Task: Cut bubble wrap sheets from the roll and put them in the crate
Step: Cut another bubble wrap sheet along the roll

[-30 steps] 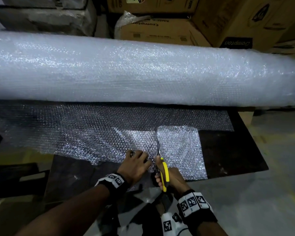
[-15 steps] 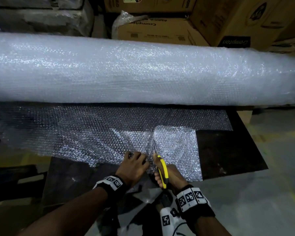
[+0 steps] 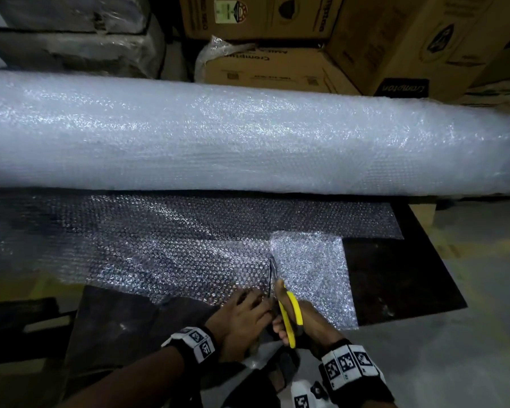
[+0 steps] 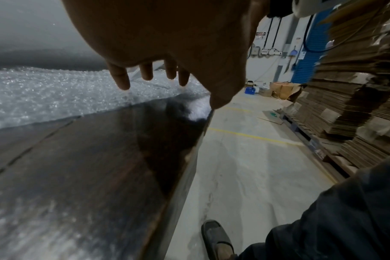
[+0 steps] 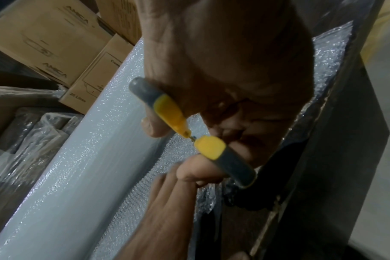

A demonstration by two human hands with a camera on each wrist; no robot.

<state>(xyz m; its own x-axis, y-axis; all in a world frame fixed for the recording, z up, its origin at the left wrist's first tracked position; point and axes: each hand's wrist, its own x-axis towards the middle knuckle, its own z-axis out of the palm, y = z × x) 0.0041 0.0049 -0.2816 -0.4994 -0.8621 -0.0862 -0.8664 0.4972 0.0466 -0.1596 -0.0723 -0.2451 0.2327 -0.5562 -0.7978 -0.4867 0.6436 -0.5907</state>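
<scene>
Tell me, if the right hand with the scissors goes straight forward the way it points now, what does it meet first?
The right hand first meets more of the unrolled bubble wrap sheet ahead of the scissors, then probably the big roll; depth is unclear.

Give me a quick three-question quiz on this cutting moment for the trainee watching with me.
1. True or false: the right hand grips the yellow-handled scissors.
2. What is the left hand doing? A) lifting the roll B) pressing on the unrolled bubble wrap sheet beside the blades C) hanging idle
3. Fill in: the scissor blades point towards the big ___ lying across the far side of the dark table.

Key: 1 true. 2 B. 3 bubble wrap roll.
</scene>
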